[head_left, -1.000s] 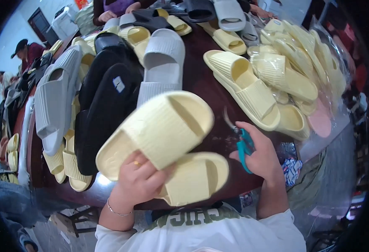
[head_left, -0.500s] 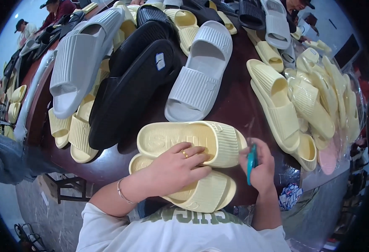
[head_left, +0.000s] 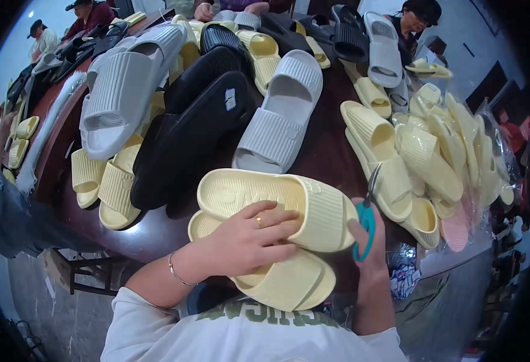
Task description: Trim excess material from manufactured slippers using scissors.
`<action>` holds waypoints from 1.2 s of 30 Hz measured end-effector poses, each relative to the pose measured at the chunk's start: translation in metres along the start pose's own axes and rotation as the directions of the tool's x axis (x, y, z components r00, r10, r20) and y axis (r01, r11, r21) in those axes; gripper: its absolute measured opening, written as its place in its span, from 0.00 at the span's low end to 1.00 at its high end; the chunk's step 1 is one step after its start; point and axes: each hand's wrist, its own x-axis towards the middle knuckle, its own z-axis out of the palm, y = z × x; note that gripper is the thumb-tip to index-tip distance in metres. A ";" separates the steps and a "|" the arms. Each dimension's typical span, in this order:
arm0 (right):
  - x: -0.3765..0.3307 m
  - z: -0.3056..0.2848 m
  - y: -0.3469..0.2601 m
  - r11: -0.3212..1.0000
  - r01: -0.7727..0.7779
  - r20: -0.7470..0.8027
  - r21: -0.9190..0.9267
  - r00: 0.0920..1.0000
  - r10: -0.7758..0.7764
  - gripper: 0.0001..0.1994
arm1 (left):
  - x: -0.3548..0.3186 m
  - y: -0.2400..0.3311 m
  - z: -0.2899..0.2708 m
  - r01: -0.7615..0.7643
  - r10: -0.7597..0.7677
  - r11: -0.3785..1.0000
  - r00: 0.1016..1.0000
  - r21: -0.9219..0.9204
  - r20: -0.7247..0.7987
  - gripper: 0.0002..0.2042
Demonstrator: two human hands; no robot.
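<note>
Before me lies a pair of pale yellow slippers, the upper slipper [head_left: 328, 220] resting partly over the lower slipper [head_left: 289, 286]. My left hand [head_left: 250, 238] lies palm down across the upper one, fingers spread on its footbed beside the ribbed strap; its thumb is hidden. At the toe end, my right hand [head_left: 369, 241] holds small scissors [head_left: 366, 232] with teal handles, their dark blades pointing up and away. The right thumb touches or nearly touches the slipper's toe.
Grey slippers [head_left: 277, 114], black slippers [head_left: 195, 139] and more yellow slippers [head_left: 117, 193] crowd the dark red table. On the right, another yellow pair [head_left: 379, 163] lies beside clear-bagged slippers [head_left: 440, 151] and a pink slipper [head_left: 455, 229]. Other people [head_left: 419, 21] are at the far side.
The upper slipper has turned slightly, its toe coming nearer to me. In my right hand the scissors have swung so that their blades show above the fingers.
</note>
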 end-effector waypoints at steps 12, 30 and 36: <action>0.008 -0.032 0.028 0.699 0.062 0.030 0.712 0.993 -0.118 0.25 | -0.029 -0.038 -0.012 0.463 -0.640 0.762 0.432 -0.453 -0.636 0.19; -0.020 0.013 0.002 0.983 0.186 0.072 -0.001 0.980 -0.185 0.15 | -0.021 -0.027 -0.009 -0.216 -0.843 0.314 0.384 -0.925 -0.376 0.35; -0.046 0.045 0.010 0.986 0.008 0.159 0.168 0.987 -0.035 0.13 | -0.032 -0.025 0.001 -0.393 -0.788 0.031 0.556 -0.919 -0.264 0.33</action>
